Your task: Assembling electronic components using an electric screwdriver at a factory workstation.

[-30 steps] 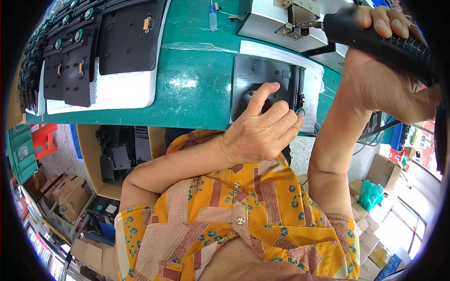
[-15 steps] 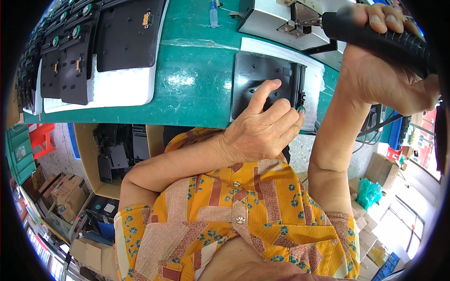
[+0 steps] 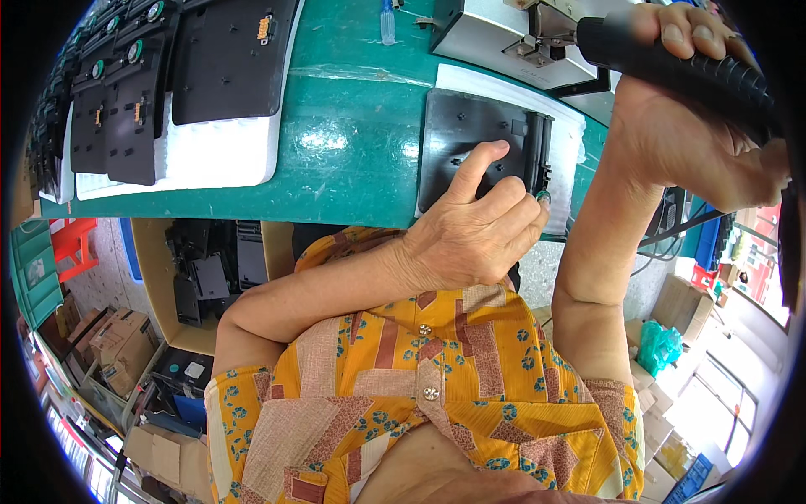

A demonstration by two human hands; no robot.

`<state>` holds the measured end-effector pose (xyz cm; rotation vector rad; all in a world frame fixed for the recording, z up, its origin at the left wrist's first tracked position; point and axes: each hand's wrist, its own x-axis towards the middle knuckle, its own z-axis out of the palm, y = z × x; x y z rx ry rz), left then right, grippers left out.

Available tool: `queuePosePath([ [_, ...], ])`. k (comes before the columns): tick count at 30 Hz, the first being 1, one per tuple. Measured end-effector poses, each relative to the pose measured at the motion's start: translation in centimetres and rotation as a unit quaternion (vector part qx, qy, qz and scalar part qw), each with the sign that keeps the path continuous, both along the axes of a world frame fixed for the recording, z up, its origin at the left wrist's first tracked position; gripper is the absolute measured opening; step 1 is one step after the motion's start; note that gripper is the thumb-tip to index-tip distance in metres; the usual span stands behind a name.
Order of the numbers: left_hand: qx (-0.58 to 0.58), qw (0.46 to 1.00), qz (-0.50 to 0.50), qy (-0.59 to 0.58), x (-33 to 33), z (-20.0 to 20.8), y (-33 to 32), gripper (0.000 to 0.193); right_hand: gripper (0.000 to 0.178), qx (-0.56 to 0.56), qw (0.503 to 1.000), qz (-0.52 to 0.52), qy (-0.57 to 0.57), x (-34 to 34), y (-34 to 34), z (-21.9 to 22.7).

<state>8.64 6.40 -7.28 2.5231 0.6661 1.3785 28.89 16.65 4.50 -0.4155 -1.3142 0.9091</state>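
Observation:
My right hand [image 3: 672, 126] is wrapped round a black electric screwdriver [image 3: 663, 67] at the upper right. The driver's tip points at the metal mechanism on the front of a silver screw feeder [image 3: 483, 38]. Below the feeder, a black plastic panel [image 3: 445, 126] lies on white foam sheeting [image 3: 567, 139]. My left hand [image 3: 474, 223] rests over the panel's near right corner. Its index finger is raised and bent, while the other fingers curl down on a small green-rimmed round part [image 3: 543, 197], mostly covered by the fingertips. The left thumb is hidden.
Several black panels [image 3: 222, 76] with round green-rimmed parts are stacked on white foam at the left of the green table [image 3: 336, 181]. A clear blue bottle [image 3: 387, 25] lies near the feeder. Below the table's edge stands a cardboard box [image 3: 151, 277] of black parts.
The view has shifted slightly. The screwdriver's tip appears a little deeper in the feeder's mechanism. My left hand keeps its place on the panel's corner.

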Motion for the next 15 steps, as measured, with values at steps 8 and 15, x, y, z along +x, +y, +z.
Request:
queuePosePath([
  [8,-0.001,1.000,-0.003,-0.002,-0.2,-0.1,0.1,0.028,0.078,0.007,1.000,0.006,-0.008,0.5,0.1,-0.2],
  [15,0.003,1.000,0.000,0.004,-0.1,-0.1,0.1,0.028,0.079,0.016,1.000,0.014,-0.014,-0.7,-0.7,0.0],
])
